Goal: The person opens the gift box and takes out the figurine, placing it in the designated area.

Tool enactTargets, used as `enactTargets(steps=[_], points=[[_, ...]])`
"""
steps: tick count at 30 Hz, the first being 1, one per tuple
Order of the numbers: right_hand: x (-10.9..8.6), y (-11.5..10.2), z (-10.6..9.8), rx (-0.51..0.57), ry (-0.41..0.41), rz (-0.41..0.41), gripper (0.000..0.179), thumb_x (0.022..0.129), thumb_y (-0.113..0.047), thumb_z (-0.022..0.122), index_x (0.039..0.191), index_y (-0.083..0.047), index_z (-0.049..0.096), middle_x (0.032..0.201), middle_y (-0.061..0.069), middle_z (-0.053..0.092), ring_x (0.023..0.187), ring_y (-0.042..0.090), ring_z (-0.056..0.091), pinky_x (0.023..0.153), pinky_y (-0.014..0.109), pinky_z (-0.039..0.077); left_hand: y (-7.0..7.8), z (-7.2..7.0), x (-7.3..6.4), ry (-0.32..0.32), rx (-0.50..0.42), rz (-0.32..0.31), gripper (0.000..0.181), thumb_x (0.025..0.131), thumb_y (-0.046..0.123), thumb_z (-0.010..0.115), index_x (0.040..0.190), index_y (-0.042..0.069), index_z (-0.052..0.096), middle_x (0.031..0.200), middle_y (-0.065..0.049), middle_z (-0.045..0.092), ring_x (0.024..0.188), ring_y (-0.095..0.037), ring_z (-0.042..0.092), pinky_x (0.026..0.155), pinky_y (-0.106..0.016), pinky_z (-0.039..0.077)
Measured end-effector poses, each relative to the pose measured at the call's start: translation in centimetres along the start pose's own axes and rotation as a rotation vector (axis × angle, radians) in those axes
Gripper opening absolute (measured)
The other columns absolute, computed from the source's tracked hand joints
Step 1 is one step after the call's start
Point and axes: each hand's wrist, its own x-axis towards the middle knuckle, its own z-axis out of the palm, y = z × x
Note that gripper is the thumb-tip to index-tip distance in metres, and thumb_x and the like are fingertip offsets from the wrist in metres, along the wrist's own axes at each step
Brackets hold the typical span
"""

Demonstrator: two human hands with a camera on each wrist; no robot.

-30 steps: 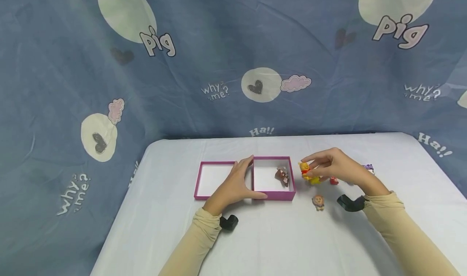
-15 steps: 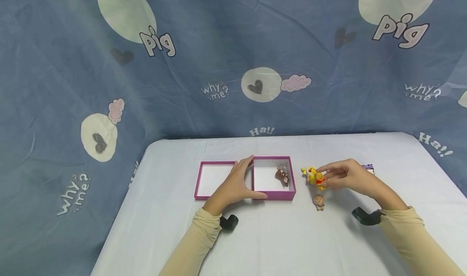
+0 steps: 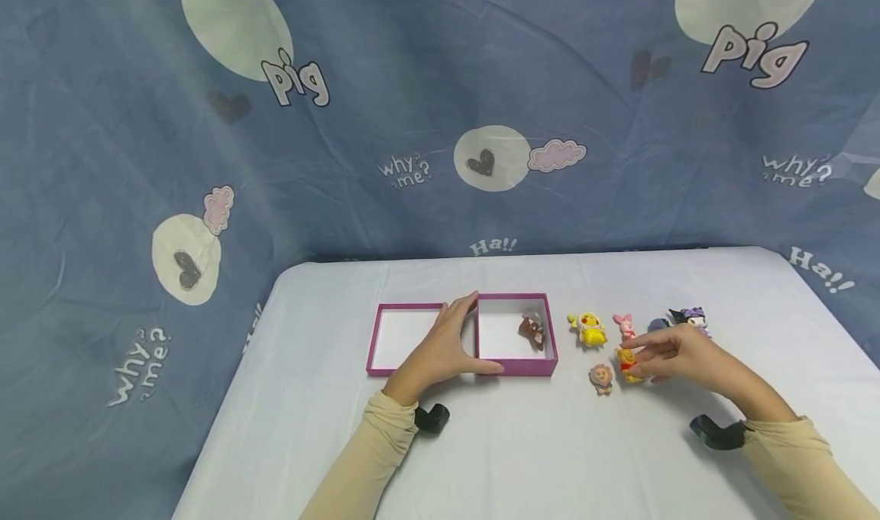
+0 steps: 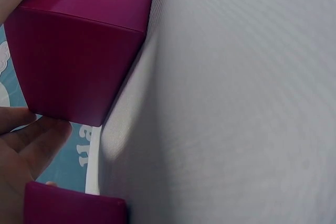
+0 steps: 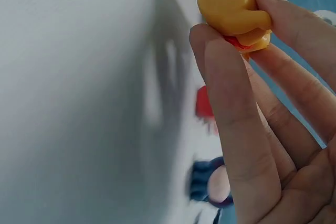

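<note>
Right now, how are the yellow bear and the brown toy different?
The bear is yellow and red; the brown toy is mostly brown. The right hand pinches the bear, but no hand holds the brown toy. The bear is outside the box; the brown toy is inside. Both are little figures.

- one bear figurine [image 3: 625, 360] in my right hand [image 3: 690, 358]
- five other figurines [image 3: 591, 332] near it
- one brown figurine [image 3: 532, 332] beside my left hand [image 3: 440, 352]
- two magenta-rimmed boxes [image 3: 525, 369] there
</note>
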Motion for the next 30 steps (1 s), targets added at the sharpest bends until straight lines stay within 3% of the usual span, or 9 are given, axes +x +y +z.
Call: enactTargets(steps=[7,16,23,30], points=[[-0.6,1.0,0.3,-0.015,0.008,0.048,0.044,0.091,-0.011,0.078,0.127,0.011,0.067,0.098,0.014,0.080,0.079,0.004,0.076,0.062,0.032,0.065,0.0,0.0,0.0,-0.003,0.007,-0.027,0.132,0.062,0.059,0.095,0.166,0.025,0.021,0.171,-0.003,0.030,0.162,-0.035,0.011,0.130,-0.059,0.020],[-1.0,1.0,0.5,-0.076,0.050,0.087,0.042,0.088,-0.014,0.081,0.123,0.008,0.071,0.103,0.018,0.078,0.077,0.004,0.074,0.061,0.029,0.064,0.0,0.0,0.1,0.000,0.006,-0.012,0.130,0.063,0.058,0.095,0.166,0.024,0.022,0.169,-0.002,0.032,0.162,-0.031,0.013,0.131,-0.055,0.017],[-1.2,1.3,-0.1,-0.082,0.033,0.105,0.040,0.090,-0.014,0.080,0.122,0.008,0.071,0.115,0.026,0.074,0.081,0.001,0.073,0.064,0.028,0.064,0.0,0.1,0.2,-0.002,0.007,-0.020,0.131,0.063,0.058,0.095,0.166,0.025,0.022,0.170,-0.001,0.031,0.162,-0.031,0.013,0.131,-0.056,0.018],[-1.1,1.6,-0.5,-0.060,0.000,0.125,0.040,0.092,-0.016,0.077,0.124,0.009,0.070,0.117,0.026,0.074,0.082,0.002,0.073,0.067,0.028,0.065,0.0,0.1,0.1,-0.001,0.010,-0.021,0.131,0.063,0.058,0.095,0.166,0.024,0.022,0.170,-0.001,0.032,0.162,-0.031,0.013,0.131,-0.055,0.017]])
